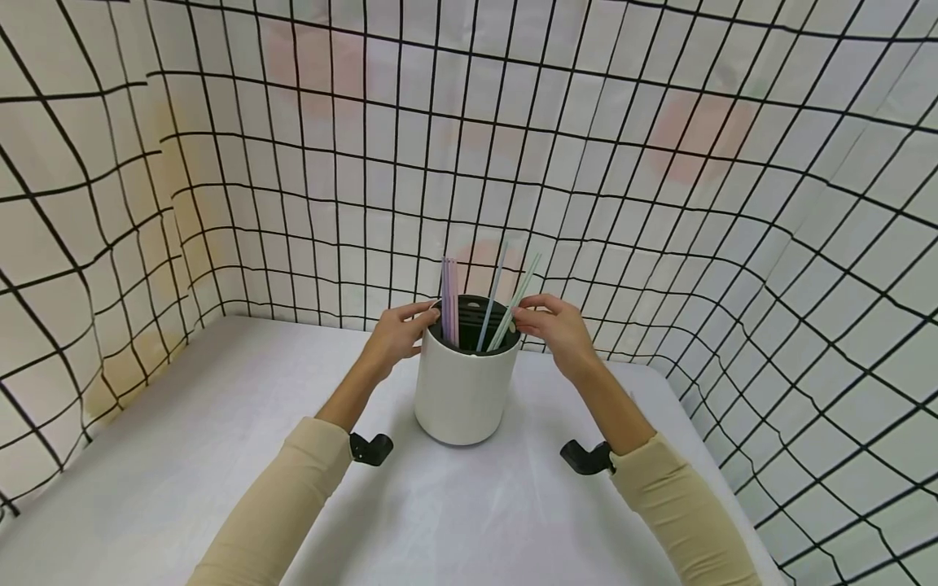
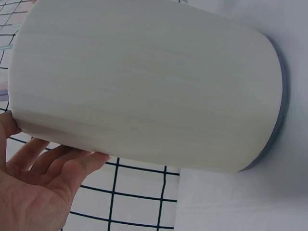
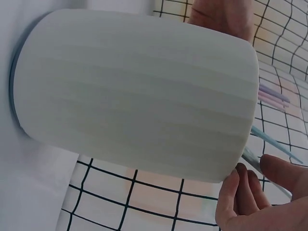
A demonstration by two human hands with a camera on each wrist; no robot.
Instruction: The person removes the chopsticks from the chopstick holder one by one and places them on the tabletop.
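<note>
A white cylindrical holder [image 1: 467, 391] with a black inside stands upright on the table. Several drinking straws lean in it: purple straws [image 1: 446, 301] and pink straws [image 1: 454, 305] at the left, a blue straw [image 1: 493, 297] and green straws [image 1: 516, 301] at the right. My left hand [image 1: 399, 334] grips the rim on the left, thumb on top and fingers against the outer wall [image 2: 139, 86]. On the opposite side my right hand [image 1: 560, 330] holds the rim, its thumb close by the green straws and its fingers touching the outside [image 3: 134, 96].
A white cloth-like surface covers the table [image 1: 469, 513]. Black wire grid panels [image 1: 410, 155] rise behind it and on both sides, with pale sheeting behind them. Black wrist mounts, one left [image 1: 371, 449] and one right [image 1: 586, 457], stick out from the sleeves.
</note>
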